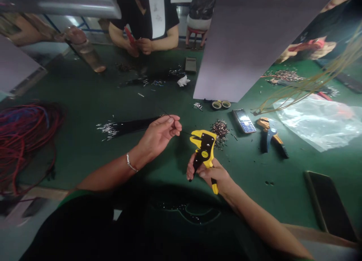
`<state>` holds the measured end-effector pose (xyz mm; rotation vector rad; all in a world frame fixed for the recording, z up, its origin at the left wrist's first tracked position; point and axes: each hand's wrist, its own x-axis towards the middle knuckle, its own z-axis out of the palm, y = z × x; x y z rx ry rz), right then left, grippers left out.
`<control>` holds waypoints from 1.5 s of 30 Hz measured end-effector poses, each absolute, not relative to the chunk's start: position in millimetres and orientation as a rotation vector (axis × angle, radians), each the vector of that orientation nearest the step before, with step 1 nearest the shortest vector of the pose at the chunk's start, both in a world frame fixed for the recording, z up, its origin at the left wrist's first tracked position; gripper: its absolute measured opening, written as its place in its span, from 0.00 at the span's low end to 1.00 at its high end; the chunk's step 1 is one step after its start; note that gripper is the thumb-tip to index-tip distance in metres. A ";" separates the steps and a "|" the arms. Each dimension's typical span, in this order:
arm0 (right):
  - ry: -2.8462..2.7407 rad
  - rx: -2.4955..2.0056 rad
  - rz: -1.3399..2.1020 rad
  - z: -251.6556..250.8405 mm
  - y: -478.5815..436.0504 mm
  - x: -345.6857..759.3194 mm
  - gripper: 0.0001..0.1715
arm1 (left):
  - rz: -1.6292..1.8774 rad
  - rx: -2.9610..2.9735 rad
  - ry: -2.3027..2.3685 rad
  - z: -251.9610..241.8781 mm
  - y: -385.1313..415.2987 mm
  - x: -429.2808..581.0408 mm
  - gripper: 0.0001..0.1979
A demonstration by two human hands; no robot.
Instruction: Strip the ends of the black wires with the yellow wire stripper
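A smooth green tabletop point(93, 97) carries a straight black wire bundle point(132, 127), silvery-tipped, beside the left hand point(158, 138). The right hand point(220, 174) wraps an angular yellow-and-black stripper point(208, 145); a bristly heap of clippings point(220, 129) lies just beyond. One thin dark wire point(186, 132), pinched in the left hand's fingertips, apparently reaches the stripper's nose.

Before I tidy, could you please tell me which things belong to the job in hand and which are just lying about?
Seemingly in use:
yellow-and-black wire stripper, right hand
thin black wire, left hand
black wire bundle

Seemingly idle:
keypad phone
smartphone
blue-and-orange hand tool
plastic bag
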<state>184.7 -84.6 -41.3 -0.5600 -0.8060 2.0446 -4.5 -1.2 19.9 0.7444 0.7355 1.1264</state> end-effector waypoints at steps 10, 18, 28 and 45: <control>-0.828 -0.517 2.064 -44.3 -84.1 185.7 0.19 | 1.118 0.693 0.688 15.4 -1.1 -3.4 0.06; -0.819 -0.493 2.069 -43.0 -84.2 185.8 0.19 | 1.100 0.683 0.683 12.6 -0.5 -3.2 0.05; -0.783 -0.484 2.063 -39.8 -86.5 185.8 0.18 | 1.080 0.628 0.658 6.1 1.5 -6.3 0.07; -0.783 -0.456 2.046 -39.7 -88.5 186.3 0.14 | 1.062 0.597 0.676 4.2 2.7 -5.6 0.06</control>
